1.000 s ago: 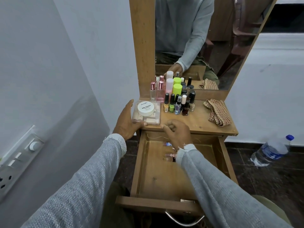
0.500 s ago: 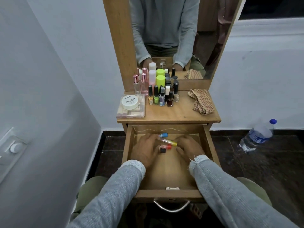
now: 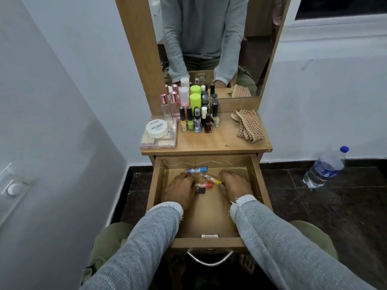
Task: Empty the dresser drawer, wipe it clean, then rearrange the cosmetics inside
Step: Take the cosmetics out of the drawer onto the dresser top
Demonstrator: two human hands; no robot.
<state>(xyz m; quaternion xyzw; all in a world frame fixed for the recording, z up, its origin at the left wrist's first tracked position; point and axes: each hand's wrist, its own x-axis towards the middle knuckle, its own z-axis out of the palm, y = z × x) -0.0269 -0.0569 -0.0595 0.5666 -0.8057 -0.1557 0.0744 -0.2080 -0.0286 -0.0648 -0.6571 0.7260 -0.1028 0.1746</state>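
Your left hand and right hand lie palm-down in the open drawer at frame centre, flanking small tubes; whether either grips one you cannot tell. Above, bottles and a checked cloth crowd the dresser top. Since half a second ago, both hands have barely shifted.

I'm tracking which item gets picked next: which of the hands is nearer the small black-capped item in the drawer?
Left. The left hand lies right beside the black-capped item, seemingly touching it; the right hand sits apart, further right.
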